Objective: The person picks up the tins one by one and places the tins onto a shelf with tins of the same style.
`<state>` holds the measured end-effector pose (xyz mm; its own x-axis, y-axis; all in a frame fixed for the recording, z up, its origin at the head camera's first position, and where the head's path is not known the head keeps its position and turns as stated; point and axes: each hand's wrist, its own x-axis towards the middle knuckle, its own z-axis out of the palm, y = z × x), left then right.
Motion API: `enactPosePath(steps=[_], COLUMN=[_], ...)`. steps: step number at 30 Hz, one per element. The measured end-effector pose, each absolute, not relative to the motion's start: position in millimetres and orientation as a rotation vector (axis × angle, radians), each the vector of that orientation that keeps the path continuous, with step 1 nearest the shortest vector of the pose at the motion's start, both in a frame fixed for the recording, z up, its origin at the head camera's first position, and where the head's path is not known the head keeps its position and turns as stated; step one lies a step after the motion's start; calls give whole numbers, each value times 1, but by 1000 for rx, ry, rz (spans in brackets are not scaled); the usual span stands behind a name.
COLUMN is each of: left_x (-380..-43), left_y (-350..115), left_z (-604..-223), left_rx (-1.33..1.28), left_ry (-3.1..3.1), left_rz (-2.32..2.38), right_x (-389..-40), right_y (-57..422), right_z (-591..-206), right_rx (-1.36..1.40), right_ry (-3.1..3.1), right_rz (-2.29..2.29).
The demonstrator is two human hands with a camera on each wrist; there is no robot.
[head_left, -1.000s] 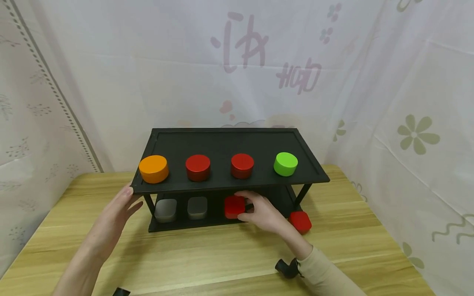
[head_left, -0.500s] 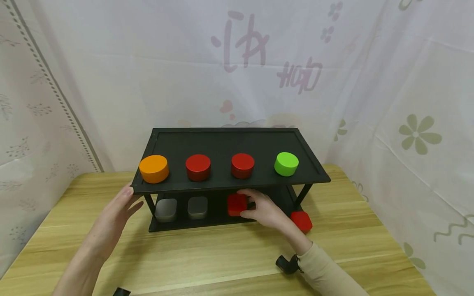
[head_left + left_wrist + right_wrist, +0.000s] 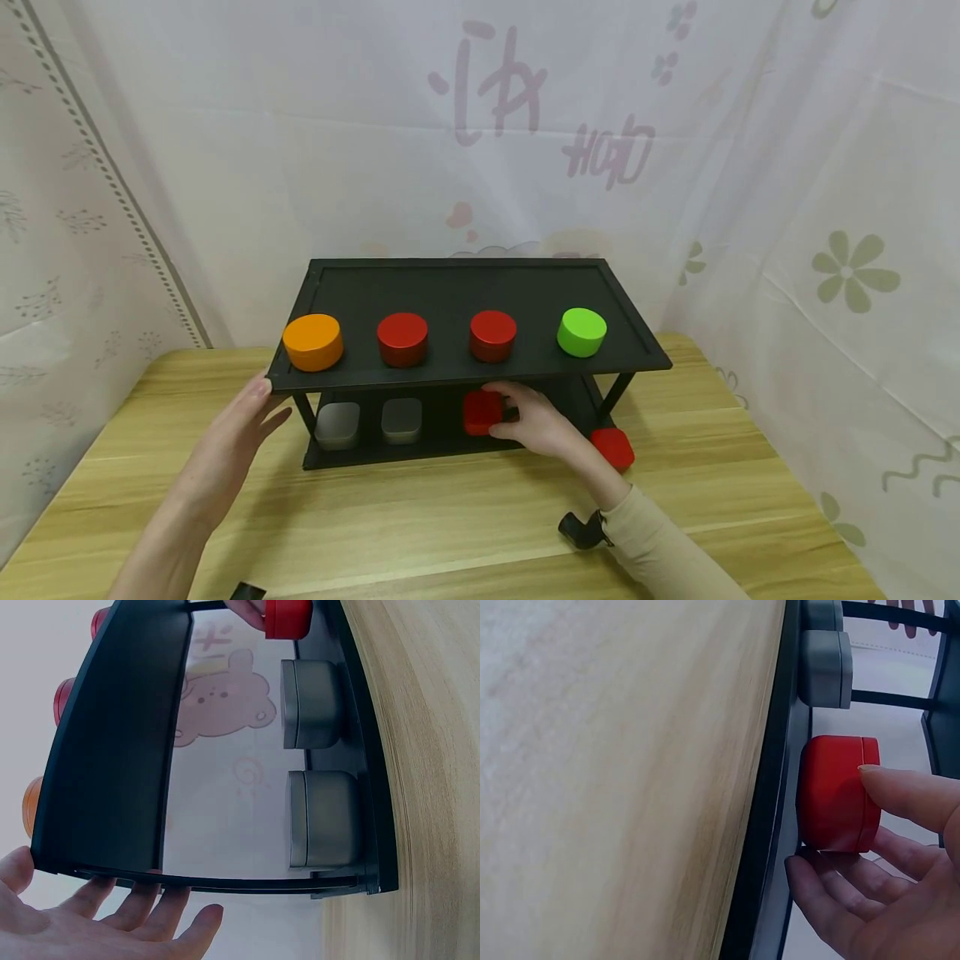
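A black two-tier rack (image 3: 457, 287) stands on the wooden table. On its lower shelf, my right hand (image 3: 534, 421) holds a red square tin (image 3: 482, 413) between thumb and fingers. The right wrist view shows the thumb on the lid edge of the tin (image 3: 836, 793) and the fingers along its near side, its base close over the shelf. My left hand (image 3: 228, 446) touches the left end of the upper shelf, fingers extended along that edge in the left wrist view. Two grey square tins, the outer one (image 3: 337, 426) and the inner one (image 3: 401, 421), stand left of the red tin.
On the upper shelf, an orange round tin (image 3: 312, 342), two red round tins (image 3: 402, 340) and a green one (image 3: 581, 332) stand in a row. Another red tin (image 3: 613, 450) sits beside the rack's right end. Patterned white curtains (image 3: 390, 150) hang behind.
The right hand and the red square tin it holds have shifted slightly right and back along the lower shelf. The left hand stays at the rack's left end.
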<state>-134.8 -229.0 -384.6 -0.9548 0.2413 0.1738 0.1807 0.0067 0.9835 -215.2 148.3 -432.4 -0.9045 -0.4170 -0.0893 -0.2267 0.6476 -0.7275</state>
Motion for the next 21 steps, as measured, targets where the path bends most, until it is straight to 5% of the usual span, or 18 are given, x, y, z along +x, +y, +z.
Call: enactPosePath(steps=[21], left_x=[-134], left_y=[-229], left_z=[-384], left_rx=[495], left_ry=[2206], left_rz=[2130], right_x=[-221], right_y=[149], right_z=[-439], right_rx=[-536], right_ry=[2578], right_rz=[-1084])
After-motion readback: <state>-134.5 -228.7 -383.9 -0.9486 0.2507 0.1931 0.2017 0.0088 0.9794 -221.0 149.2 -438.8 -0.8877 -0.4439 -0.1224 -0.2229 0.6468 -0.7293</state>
